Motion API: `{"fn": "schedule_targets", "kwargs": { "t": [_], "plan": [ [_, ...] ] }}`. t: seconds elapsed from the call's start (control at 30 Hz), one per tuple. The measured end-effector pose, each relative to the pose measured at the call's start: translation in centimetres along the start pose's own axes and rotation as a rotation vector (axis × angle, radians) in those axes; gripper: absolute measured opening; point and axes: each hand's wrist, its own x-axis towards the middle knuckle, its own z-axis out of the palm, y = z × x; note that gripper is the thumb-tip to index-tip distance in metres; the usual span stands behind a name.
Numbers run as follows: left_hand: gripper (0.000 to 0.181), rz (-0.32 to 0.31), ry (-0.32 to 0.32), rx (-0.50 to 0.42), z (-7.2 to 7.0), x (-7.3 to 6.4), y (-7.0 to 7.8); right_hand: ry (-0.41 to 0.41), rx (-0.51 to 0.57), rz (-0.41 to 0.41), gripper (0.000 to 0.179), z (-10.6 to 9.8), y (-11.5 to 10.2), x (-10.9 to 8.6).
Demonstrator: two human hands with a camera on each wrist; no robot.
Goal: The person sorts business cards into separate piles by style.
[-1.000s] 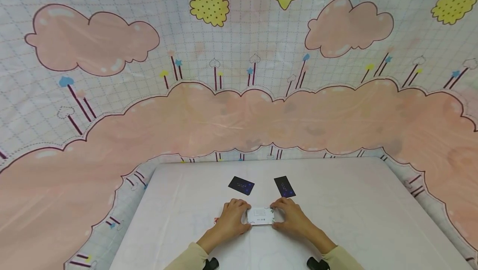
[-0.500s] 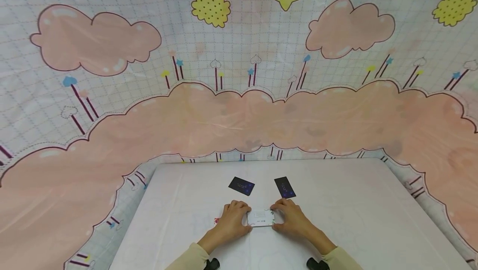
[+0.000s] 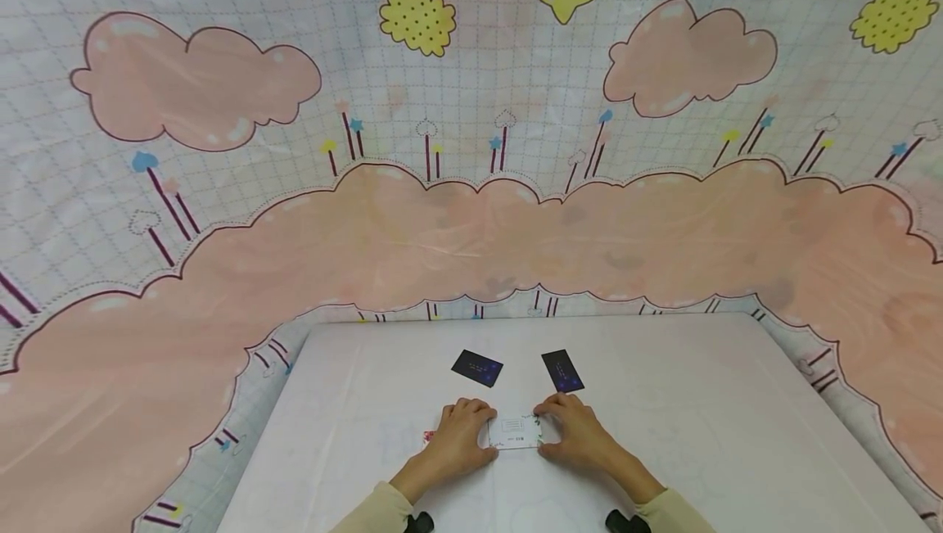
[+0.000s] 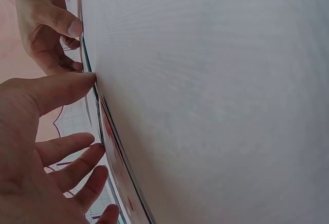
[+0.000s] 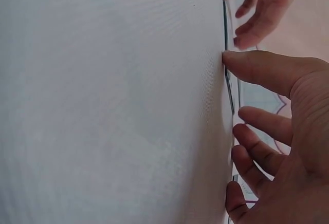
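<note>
A white card (image 3: 515, 432) with fine print and leafy corners lies flat between my two hands near the table's front. My left hand (image 3: 462, 435) pinches its left end, thumb at the near corner and forefinger at the far one. At the opposite end my right hand (image 3: 576, 431) grips the card the same way. Both wrist views show the card edge-on as a thin dark line, with the thumbs against its near side. Partly hidden behind the left hand is a red-patterned card (image 3: 429, 436); its edge also runs below the fingers in the left wrist view.
Two dark blue cards lie farther back, one (image 3: 477, 368) at left and one (image 3: 563, 371) at right, just beyond the right fingertips. The white table (image 3: 737, 418) reaches back to a cloud-printed cloth (image 3: 516, 238).
The white card's near side looks thinner than a second ago. Both hands keep their hold at its ends, and the whole head view has shifted slightly.
</note>
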Motion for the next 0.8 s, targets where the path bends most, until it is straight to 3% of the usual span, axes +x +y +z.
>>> {"fn": "schedule_targets", "kwargs": {
  "t": [0.17, 0.33, 0.8],
  "plan": [
    [0.054, -0.006, 0.011, -0.033, -0.1, -0.3, 0.0, 0.009, 0.035, 0.005, 0.054, -0.4, -0.2, -0.3],
    [0.054, 0.011, 0.069, -0.035, -0.8, -0.7, 0.1, 0.041, 0.032, -0.018, 0.055, -1.4, -0.5, -0.5],
    [0.054, 0.021, 0.23, -0.104, -4.3, -0.8, -0.8, 0.139, 0.085, 0.038, 0.052, -3.8, -1.9, -0.1]
  ]
}}
